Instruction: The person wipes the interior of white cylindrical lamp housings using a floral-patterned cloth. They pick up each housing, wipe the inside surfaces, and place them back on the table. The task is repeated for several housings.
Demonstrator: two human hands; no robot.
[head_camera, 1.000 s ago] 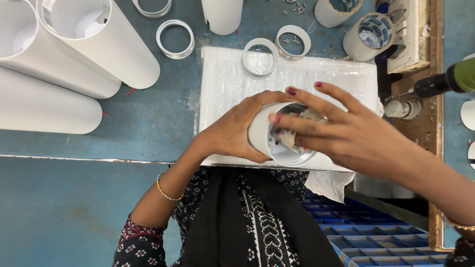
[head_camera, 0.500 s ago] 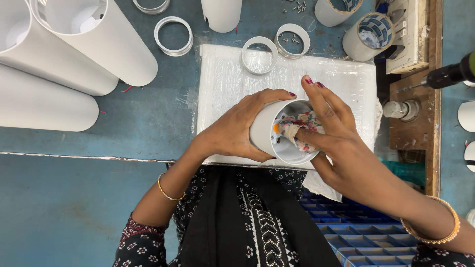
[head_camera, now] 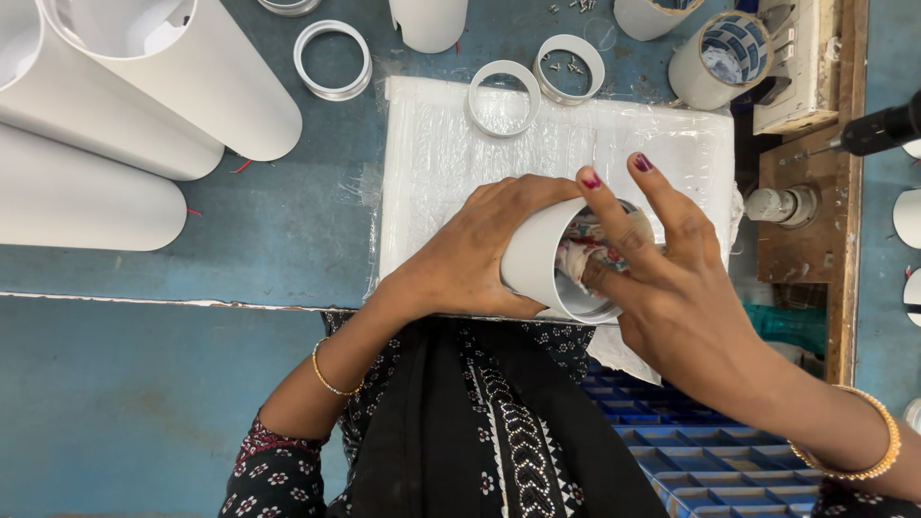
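Note:
My left hand (head_camera: 475, 251) wraps around a short white cylinder (head_camera: 533, 259), holding it tilted with its open end toward me over a white plastic-covered pad (head_camera: 441, 153). My right hand (head_camera: 662, 288) reaches into the cylinder's mouth. Its fingers pinch a crumpled patterned cloth (head_camera: 587, 251) against the inner wall. Part of the cloth is hidden by my fingers.
Three long white tubes (head_camera: 173, 86) lie at the far left of the blue table. White rings (head_camera: 332, 59) and short cylinders (head_camera: 715, 59) stand along the back. A drill (head_camera: 878, 129) and a wooden block (head_camera: 801, 216) are at the right; a blue compartment tray (head_camera: 710, 456) sits below.
My right hand has slid lower and deeper into the cylinder with the cloth, its wrist dropping toward the lower right. The left hand keeps the cylinder in nearly the same place.

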